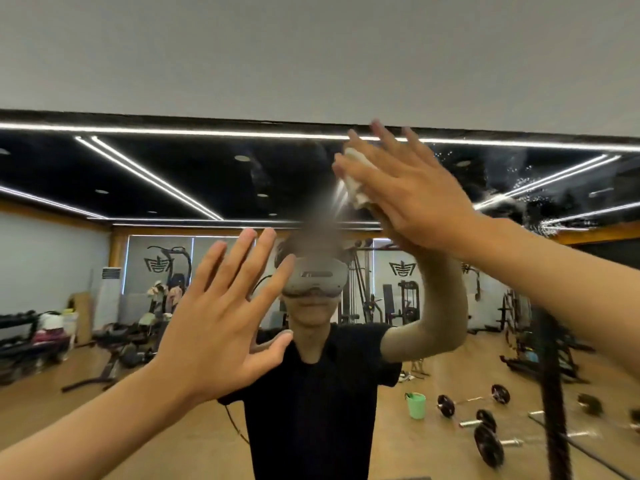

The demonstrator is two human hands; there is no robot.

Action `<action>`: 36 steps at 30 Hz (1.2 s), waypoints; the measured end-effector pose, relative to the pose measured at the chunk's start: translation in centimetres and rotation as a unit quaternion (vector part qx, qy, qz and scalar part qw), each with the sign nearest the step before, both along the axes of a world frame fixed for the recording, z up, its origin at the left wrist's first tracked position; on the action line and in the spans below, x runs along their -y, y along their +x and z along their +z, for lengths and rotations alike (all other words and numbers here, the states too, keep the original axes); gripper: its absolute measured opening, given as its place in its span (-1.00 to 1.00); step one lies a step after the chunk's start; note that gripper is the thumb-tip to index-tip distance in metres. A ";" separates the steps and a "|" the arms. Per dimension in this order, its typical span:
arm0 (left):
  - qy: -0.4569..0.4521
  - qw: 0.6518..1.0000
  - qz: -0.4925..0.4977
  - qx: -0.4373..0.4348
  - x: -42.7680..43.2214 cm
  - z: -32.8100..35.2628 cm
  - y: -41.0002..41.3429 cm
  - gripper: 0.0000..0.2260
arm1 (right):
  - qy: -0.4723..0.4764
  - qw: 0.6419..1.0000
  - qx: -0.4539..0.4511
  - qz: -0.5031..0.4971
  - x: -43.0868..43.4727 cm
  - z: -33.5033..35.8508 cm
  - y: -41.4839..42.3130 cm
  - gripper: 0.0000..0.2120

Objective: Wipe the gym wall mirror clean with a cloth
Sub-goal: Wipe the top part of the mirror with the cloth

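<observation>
Right hand (412, 188), fingers straight, pressing cloth (356, 192) flat on mirror (173, 161) just under its top edge, left hand (221, 323) splayed lower, holding nothing, wall emblem (159, 263) reflected, unreadable

A green bucket (415, 406) was seen standing on the wooden floor (433, 455), and a barbell (472, 400) with dark plates was laid just beside it, to the right. A second barbell (488, 445) was laid nearer to the camera. A white standing air conditioner (110, 292) was placed at the far wall on the left, near a dark bench (114, 344). Long white light strips (149, 174) were fixed on the black ceiling. A plain grey wall (311, 46) was seen above.
</observation>
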State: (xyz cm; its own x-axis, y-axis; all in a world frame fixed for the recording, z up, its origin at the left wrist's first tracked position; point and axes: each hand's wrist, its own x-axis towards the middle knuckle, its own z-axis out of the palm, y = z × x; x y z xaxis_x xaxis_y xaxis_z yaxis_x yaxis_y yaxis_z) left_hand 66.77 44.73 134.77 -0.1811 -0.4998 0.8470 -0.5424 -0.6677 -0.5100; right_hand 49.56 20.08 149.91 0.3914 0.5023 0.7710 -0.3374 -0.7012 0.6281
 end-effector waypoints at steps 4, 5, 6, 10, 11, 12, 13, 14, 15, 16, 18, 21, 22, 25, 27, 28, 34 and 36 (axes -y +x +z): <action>-0.001 1.000 -0.006 -0.004 0.0 0.0 -0.2 -0.17 | 0.143 0.989 0.041 -0.024 5.4 -0.7 -6.0 -0.48; 0.000 1.000 -0.010 -0.005 0.0 0.0 -0.2 -0.17 | 0.157 0.986 0.055 -0.024 4.7 -0.7 -5.5 -0.47; 0.001 1.000 -0.013 -0.007 0.0 -0.1 -0.3 -0.16 | 0.160 0.984 0.070 -0.018 3.3 -0.5 -4.2 -0.44; 0.005 1.000 -0.016 -0.007 -0.1 -0.1 -0.1 -0.13 | 0.063 0.997 0.044 0.022 -6.9 1.1 4.1 -0.35; 0.004 1.000 -0.016 -0.006 -0.2 -0.1 -0.2 -0.12 | 0.040 0.999 0.024 0.028 -9.7 1.6 5.9 -0.37; 0.004 1.000 -0.016 -0.004 -0.2 -0.1 -0.2 -0.12 | 0.018 0.999 0.008 0.028 -12.1 2.0 7.3 -0.38; 0.004 1.000 -0.017 -0.003 -0.2 -0.1 -0.2 -0.12 | -0.007 1.000 -0.002 0.024 -13.8 2.3 8.3 -0.39; 0.004 1.000 -0.017 -0.001 -0.2 -0.1 -0.2 -0.13 | -0.034 0.999 -0.013 0.018 -14.4 2.8 8.8 -0.40; 0.006 1.000 -0.015 0.002 -0.2 -0.1 -0.2 -0.13 | -0.057 0.998 -0.024 0.014 -13.8 3.2 8.7 -0.41; 0.008 1.000 -0.013 0.006 -0.2 -0.1 -0.2 -0.13 | -0.073 0.997 -0.030 0.012 -12.4 3.7 7.9 -0.40; 0.005 1.000 -0.010 0.012 -0.2 -0.1 -0.2 -0.13 | -0.056 0.998 -0.035 0.012 -8.1 4.7 5.0 -0.39; -0.007 1.000 -0.011 0.016 0.0 -0.1 -0.4 -0.13 | 0.016 0.999 -0.031 -0.003 -0.6 4.7 -1.1 -0.43; -0.010 1.000 -0.013 0.015 0.2 -0.2 -0.5 -0.13 | 0.037 0.999 -0.031 -0.011 1.2 4.3 -3.0 -0.44; -0.010 1.000 -0.014 0.009 0.3 -0.2 -0.5 -0.12 | 0.077 0.996 -0.029 -0.015 2.3 2.7 -4.3 -0.43; -0.009 1.000 -0.012 0.007 0.3 -0.3 -0.4 -0.11 | 0.076 0.997 -0.009 0.008 -0.1 2.5 -1.9 -0.43; -0.008 1.000 -0.012 0.007 0.2 -0.3 -0.4 -0.11 | 0.062 0.998 -0.003 0.014 -1.9 2.7 -0.2 -0.44; -0.004 1.000 -0.011 0.002 -0.1 -0.2 -0.2 -0.10 | -0.029 0.998 -0.040 0.035 -13.9 4.4 8.6 -0.39; -0.003 1.000 -0.009 0.005 -0.1 -0.2 -0.3 -0.12 | -0.068 0.996 -0.056 0.015 -15.3 4.2 9.5 -0.43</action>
